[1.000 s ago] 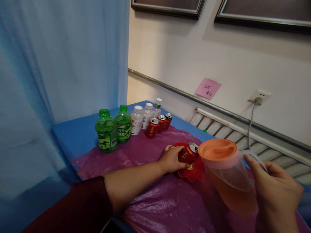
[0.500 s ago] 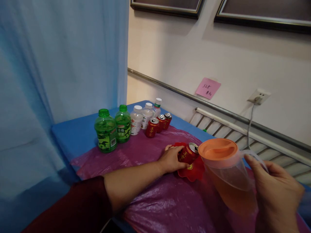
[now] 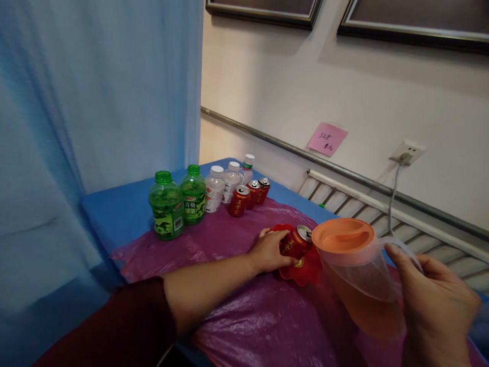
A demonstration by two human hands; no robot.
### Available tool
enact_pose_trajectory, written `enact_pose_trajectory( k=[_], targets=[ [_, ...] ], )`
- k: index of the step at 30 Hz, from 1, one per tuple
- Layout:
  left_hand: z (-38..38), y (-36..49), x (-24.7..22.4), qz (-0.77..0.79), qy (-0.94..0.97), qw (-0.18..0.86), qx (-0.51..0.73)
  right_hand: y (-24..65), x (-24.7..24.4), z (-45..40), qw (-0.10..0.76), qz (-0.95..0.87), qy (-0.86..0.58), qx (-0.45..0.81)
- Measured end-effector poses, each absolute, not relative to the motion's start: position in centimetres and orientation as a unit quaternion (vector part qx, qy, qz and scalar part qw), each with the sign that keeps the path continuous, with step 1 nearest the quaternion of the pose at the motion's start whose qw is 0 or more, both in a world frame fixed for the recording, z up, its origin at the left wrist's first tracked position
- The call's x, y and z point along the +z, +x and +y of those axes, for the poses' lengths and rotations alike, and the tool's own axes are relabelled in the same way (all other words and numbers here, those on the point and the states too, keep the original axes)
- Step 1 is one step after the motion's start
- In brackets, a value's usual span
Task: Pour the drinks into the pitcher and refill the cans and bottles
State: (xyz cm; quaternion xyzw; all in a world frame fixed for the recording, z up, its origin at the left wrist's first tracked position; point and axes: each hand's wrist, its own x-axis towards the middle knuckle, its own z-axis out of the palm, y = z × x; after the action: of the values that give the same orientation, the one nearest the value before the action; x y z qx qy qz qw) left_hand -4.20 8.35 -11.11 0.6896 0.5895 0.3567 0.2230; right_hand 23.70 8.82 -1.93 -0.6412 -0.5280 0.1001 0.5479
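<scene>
My left hand (image 3: 269, 252) is wrapped round a red drink can (image 3: 297, 241), tilted to the right over a red scalloped mat (image 3: 301, 275). By its handle, my right hand (image 3: 435, 290) grips a clear plastic pitcher (image 3: 367, 290) with an orange lid (image 3: 346, 234). The pitcher leans left and holds brownish liquid. Its lid's spout side meets or nearly meets the can's opened top; whether liquid flows between them I cannot tell.
Behind my left hand stand several red cans (image 3: 239, 201), white-capped bottles (image 3: 215, 188) and two green bottles (image 3: 166, 206). Purple plastic sheeting (image 3: 244, 321) covers part of the blue table (image 3: 122, 199). A radiator (image 3: 344, 204) lines the wall at right; a blue curtain (image 3: 133, 92) hangs left.
Hardly anything differs. Both hands keep the can and the pitcher in nearly the same places.
</scene>
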Motion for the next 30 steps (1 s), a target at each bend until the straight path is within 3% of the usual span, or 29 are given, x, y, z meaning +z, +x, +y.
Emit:
enact_pose_trajectory(
  k=[30],
  targets=[
    [8.21,-4.07,-10.78,0.586,0.688,0.231,0.361,23.37,-1.63,8.64,0.551,-0.504,-0.656,0.109]
  ],
)
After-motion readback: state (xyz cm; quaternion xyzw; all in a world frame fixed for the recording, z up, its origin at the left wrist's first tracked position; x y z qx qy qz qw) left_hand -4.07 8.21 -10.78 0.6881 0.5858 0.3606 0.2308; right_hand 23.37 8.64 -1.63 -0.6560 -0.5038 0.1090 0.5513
